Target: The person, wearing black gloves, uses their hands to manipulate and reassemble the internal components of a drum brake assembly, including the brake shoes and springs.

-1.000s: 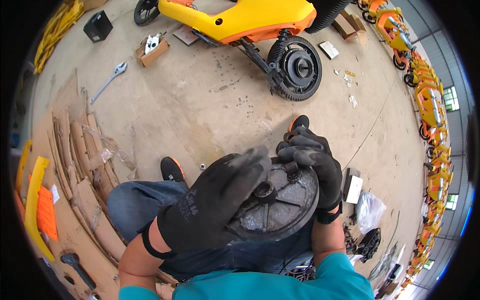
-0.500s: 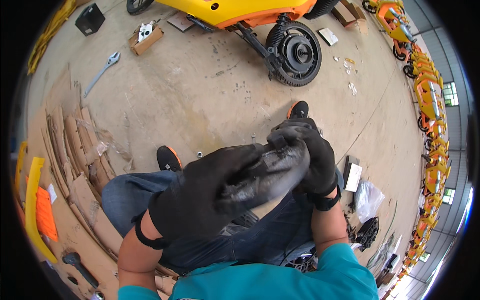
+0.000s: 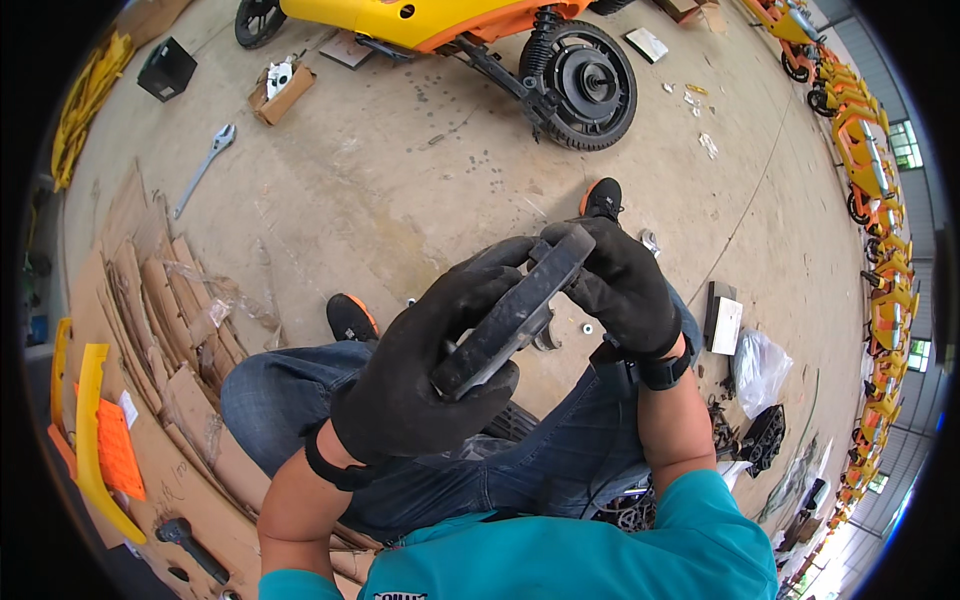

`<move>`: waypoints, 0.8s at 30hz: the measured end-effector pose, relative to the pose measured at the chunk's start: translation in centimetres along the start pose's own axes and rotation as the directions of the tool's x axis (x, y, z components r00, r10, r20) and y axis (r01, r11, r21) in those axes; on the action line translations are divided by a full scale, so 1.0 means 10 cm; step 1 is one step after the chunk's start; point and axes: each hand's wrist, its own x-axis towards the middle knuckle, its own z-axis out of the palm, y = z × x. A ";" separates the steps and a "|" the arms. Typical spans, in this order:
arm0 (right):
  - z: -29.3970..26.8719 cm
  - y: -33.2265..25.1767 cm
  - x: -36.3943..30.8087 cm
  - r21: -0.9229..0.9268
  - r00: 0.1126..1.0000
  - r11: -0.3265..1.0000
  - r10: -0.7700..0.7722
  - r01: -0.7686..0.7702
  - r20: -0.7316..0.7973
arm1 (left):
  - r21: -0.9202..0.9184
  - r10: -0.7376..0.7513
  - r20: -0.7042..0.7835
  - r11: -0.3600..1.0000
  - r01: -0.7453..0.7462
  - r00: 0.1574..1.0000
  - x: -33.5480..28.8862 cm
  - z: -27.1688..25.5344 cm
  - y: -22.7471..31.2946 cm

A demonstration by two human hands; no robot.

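Observation:
Above my lap, both black-gloved hands hold a flat, long black part point(image 3: 515, 312), turned edge-on and tilted up toward the right. My left hand point(image 3: 425, 365) wraps its lower end, thumb underneath and fingers along the far side. At the upper end, the fingers of my right hand point(image 3: 622, 290) close around the edge. A curved grey metal piece point(image 3: 546, 336) shows just below the part; I cannot tell whether it is attached. The part's exact kind does not show.
Ahead stands a yellow-orange vehicle with an exposed rear wheel point(image 3: 590, 85). An adjustable wrench point(image 3: 205, 168) and an open carton point(image 3: 282, 92) lie ahead left. Flattened cardboard point(image 3: 150, 300) covers the left floor. A clear plastic bag point(image 3: 760, 372) and black parts lie right. Several yellow vehicles line the far right.
The black part has turned from showing its broad shiny face to edge-on, tilting more steeply. My hands turned with it and keep hold. The view has shifted slightly.

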 end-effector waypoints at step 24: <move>0.01 0.03 0.00 -0.005 0.995 1.000 -0.019 0.019 -0.093 | 0.059 0.116 -0.010 0.992 -0.115 0.993 0.00 0.14 -0.03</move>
